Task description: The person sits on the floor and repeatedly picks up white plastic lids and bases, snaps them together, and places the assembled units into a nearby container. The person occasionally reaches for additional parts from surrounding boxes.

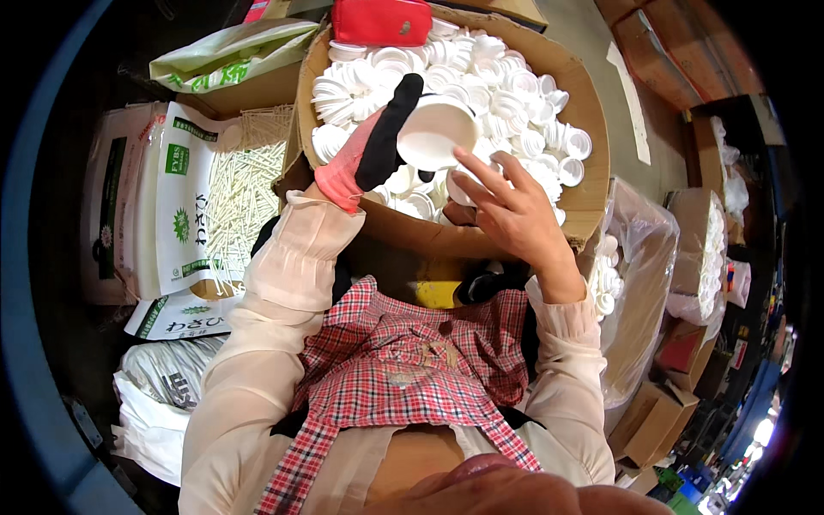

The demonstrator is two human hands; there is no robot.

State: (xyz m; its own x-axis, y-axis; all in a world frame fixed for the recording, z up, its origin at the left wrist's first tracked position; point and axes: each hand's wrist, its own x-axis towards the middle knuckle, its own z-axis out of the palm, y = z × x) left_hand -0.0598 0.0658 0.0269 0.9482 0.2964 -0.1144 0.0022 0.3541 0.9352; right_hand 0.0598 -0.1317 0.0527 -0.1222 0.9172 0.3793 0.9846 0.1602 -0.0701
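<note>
The landmark here is the big cardboard box point(592, 163) in front of the seated person, heaped with small white plastic lids point(506, 94); everything is placed against it. Over the box's near half, the left hand point(378, 146), in a pink and black glove, is closed around a small white cup point(436, 133), tipped so its mouth faces the other hand; the bare right hand point(515, 206) hovers just beside the cup's rim with its fingers point(481, 172) loosely spread and, as far as I can tell, holding nothing, though a lid may be hidden behind the fingertips. It looks like the stage of fitting a lid to the cup; the next move would seem to need a lid brought square to the rim and pressed on evenly. A red pouch point(382, 21) sits on the box's far edge; a bag of pale wooden sticks point(236, 193) lies left of the box; plastic-wrapped stacks of lids point(631, 257) crowd its right side. Free room is mostly above the heap; the near wall of the box stands close against the person's lap, so the elbows have little space.
</note>
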